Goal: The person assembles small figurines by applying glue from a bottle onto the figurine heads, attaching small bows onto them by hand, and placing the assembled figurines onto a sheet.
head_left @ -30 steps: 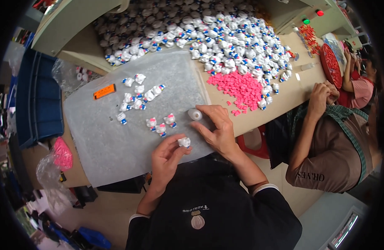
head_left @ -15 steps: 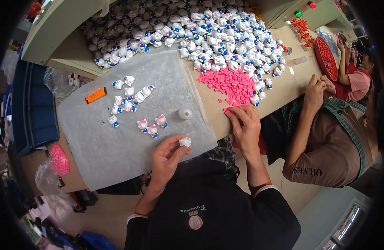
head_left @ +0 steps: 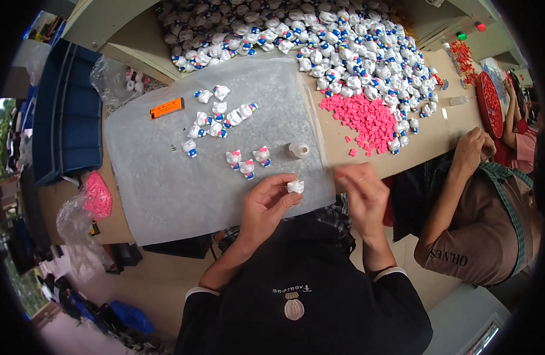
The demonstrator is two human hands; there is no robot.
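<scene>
My left hand (head_left: 265, 204) pinches a small white figurine (head_left: 295, 187) between thumb and fingertips, above the near edge of a grey sheet (head_left: 166, 195). To its right, my right hand (head_left: 365, 192) is closed in a pinch and blurred; a small pink bow-shaped piece seems to be at its fingertips, hardly visible. Beyond the left hand stand a few white figurines with pink bows (head_left: 247, 168). A small white bottle (head_left: 298, 149) is on the sheet between them and the pile of pink bow pieces (head_left: 362, 121).
Several white and blue figurines (head_left: 219, 108) lie farther back beside an orange box (head_left: 167, 108). A large heap of figurines (head_left: 349, 53) covers the back. At left are a blue bin (head_left: 68, 118) and a bag of pink pieces (head_left: 97, 198). A co-worker (head_left: 479, 219) sits at right.
My right hand has drawn back from the pink pile toward the left hand, with the pinched pink piece. The left hand still holds the white figurine. The whole view has shifted.
</scene>
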